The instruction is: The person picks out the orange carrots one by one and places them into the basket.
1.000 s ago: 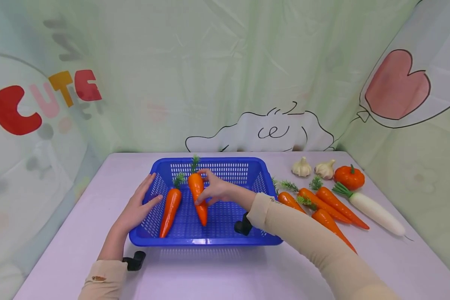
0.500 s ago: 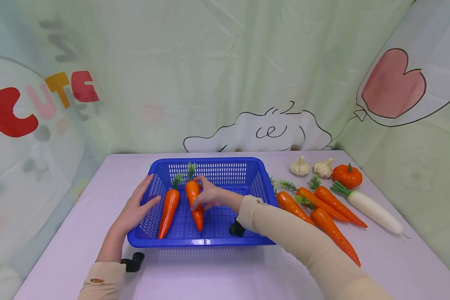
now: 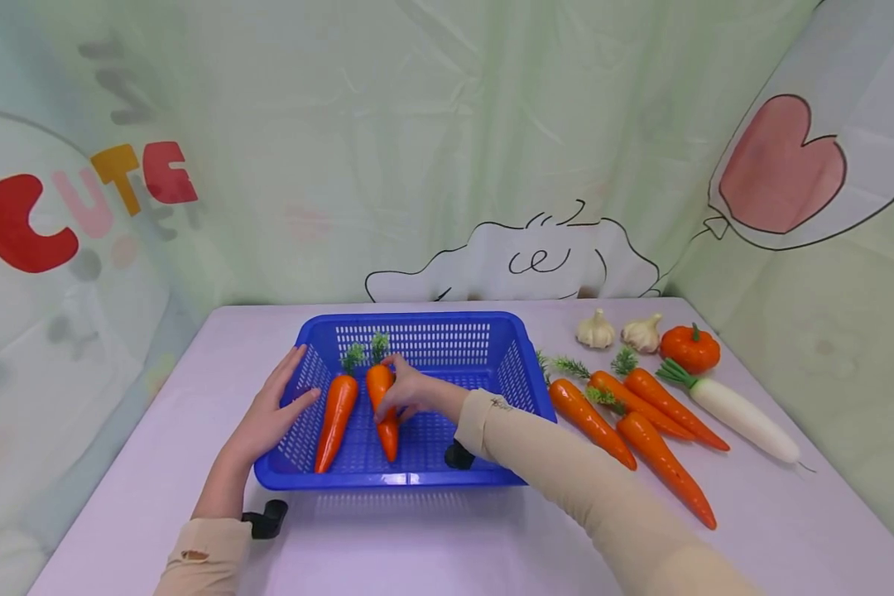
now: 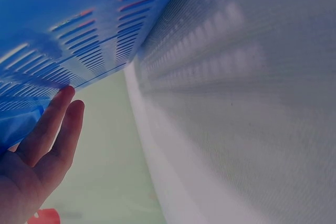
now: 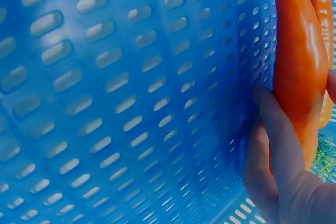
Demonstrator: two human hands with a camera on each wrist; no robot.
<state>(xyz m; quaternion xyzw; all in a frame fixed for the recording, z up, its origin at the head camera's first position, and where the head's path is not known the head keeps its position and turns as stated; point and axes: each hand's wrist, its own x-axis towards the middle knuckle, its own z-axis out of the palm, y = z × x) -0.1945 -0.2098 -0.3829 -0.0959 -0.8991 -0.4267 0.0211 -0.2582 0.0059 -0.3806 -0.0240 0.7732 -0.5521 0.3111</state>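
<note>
My right hand [image 3: 410,391] grips an orange carrot [image 3: 377,383] with a leafy green top, low inside the blue plastic basket [image 3: 432,479]. In the right wrist view, the fingers curl round the held carrot [image 5: 298,51] close to the perforated basket floor. A second carrot [image 3: 337,418] lies just to its left in the basket, roughly parallel. My left hand [image 3: 266,420] rests at the basket's left rim with fingers extended and thumb spread inward. The left wrist view shows straight fingers of the left hand [image 4: 44,153] against the outside of the slotted wall [image 4: 79,51].
Right of the basket lie several more carrots [image 3: 663,463] and a white radish [image 3: 745,420]. Behind them sit two garlic bulbs [image 3: 596,331] and a small orange pumpkin [image 3: 689,349]. A printed curtain [image 3: 305,165] hangs round the table [image 3: 141,463].
My right hand has lowered the carrot and shifted it slightly left and nearer, beside the other carrot. The left hand has stayed at the basket's left rim.
</note>
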